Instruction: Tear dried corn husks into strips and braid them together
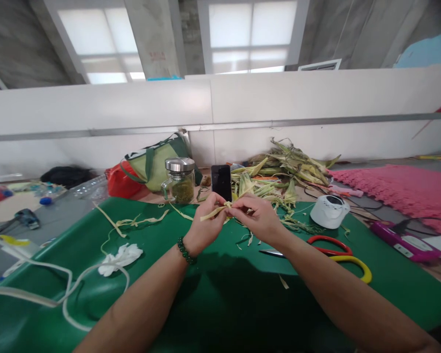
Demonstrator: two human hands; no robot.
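Note:
My left hand [208, 221] and my right hand [259, 215] meet over the middle of the green mat [220, 284]. Between their fingertips is a pale yellow strip of corn husk [213, 213], pinched from both sides, with a small knotted part where the fingers come together. One end of the strip trails across the left hand. A green bead bracelet [186, 251] circles the left wrist. Just behind the hands a dark phone [221, 181] stands upright. Red and yellow handled scissors [338, 251] lie partly under the right forearm.
Heaped corn husks [290, 164] lie at the back right. A lidded glass jar [181, 181] stands at the back left near a green bag [156, 164]. A white roll-shaped thing [329, 212], crumpled tissue [121, 259], a white cord [68, 299] and a purple tool [407, 242] surround the work area.

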